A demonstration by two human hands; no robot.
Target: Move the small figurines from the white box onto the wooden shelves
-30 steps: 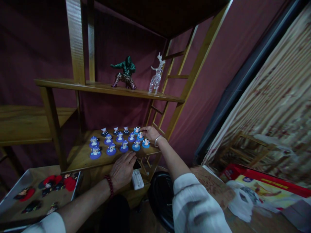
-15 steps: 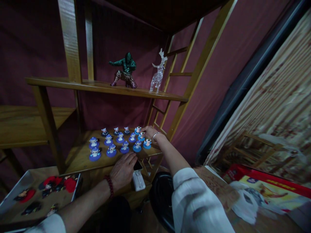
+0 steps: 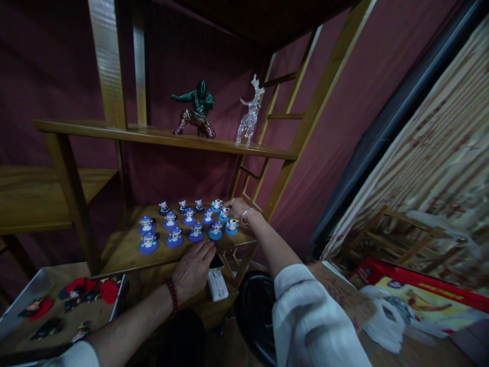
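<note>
Little has moved since a second ago: the left hand [image 3: 193, 269] lies flat; I can't tell if the right hand [image 3: 237, 208] holds anything. Fourteen toys [image 3: 188, 218] stand mid-frame, two statues [image 3: 198, 108] above.

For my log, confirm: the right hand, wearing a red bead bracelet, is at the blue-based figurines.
No: in the head view, the right hand wears a silvery bangle; the red bead bracelet is on the left hand. The right hand is at the blue-based figurines.
</note>
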